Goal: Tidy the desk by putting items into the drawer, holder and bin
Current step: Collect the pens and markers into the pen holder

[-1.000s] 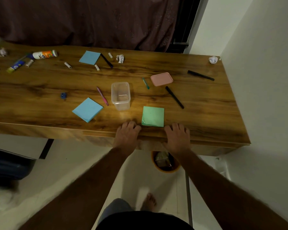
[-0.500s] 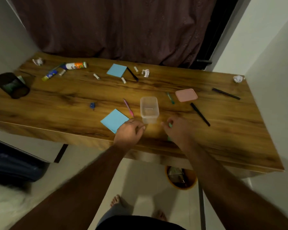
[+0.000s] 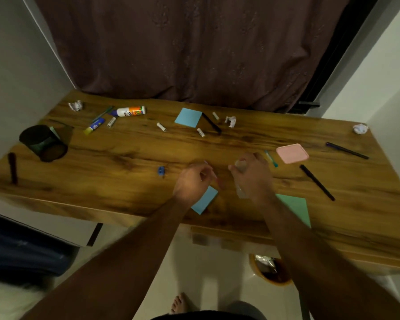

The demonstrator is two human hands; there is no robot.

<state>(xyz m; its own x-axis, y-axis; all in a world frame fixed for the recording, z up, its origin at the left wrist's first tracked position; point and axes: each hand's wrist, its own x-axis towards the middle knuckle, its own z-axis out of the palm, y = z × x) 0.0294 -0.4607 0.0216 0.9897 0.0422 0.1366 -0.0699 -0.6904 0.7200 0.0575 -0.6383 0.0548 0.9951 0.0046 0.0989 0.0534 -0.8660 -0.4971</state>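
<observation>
While your right hand (image 3: 252, 175) curled round the clear plastic box (image 3: 240, 167) at mid-frame, the box showed only as a pale, blurred rim between your fingers. Your left hand (image 3: 193, 181) was curled beside it; whether it pinched the pink pen was too blurred to tell. You had three sticky pads out: two blue (image 3: 188, 117) (image 3: 206, 200), one green (image 3: 296, 207). Three crumpled papers (image 3: 76, 105) (image 3: 231, 121) (image 3: 360, 128) lay across the upper desk (image 3: 125, 162), one pink lid (image 3: 292, 153) right of centre, one black holder (image 3: 43, 142) at left.
</observation>
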